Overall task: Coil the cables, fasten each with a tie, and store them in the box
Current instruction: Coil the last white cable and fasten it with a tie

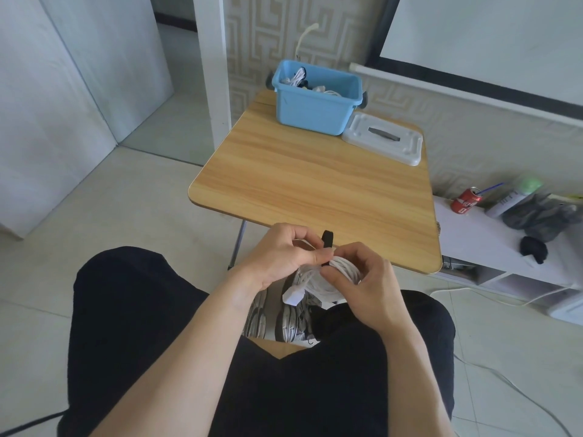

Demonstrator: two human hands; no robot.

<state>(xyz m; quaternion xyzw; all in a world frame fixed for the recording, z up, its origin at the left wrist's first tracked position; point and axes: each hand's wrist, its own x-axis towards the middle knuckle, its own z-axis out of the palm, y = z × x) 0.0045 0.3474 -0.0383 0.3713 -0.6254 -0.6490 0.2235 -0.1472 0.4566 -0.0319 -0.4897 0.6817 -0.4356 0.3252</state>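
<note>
A coiled white cable (342,269) is held over my lap, just in front of the table's near edge. My right hand (369,285) grips the coil from the right. My left hand (284,253) pinches a black tie (327,241) that wraps the coil, its free end sticking upward. A white plug (293,296) hangs below the coil. At the table's far end stands the open blue box (315,108), with several tied white cables inside.
The box's white lid (383,138) lies on the wooden table (315,184) to the right of the box. A low white shelf (492,244) on the right holds a red can, a bottle and dark cloth. Loose cords cross the floor.
</note>
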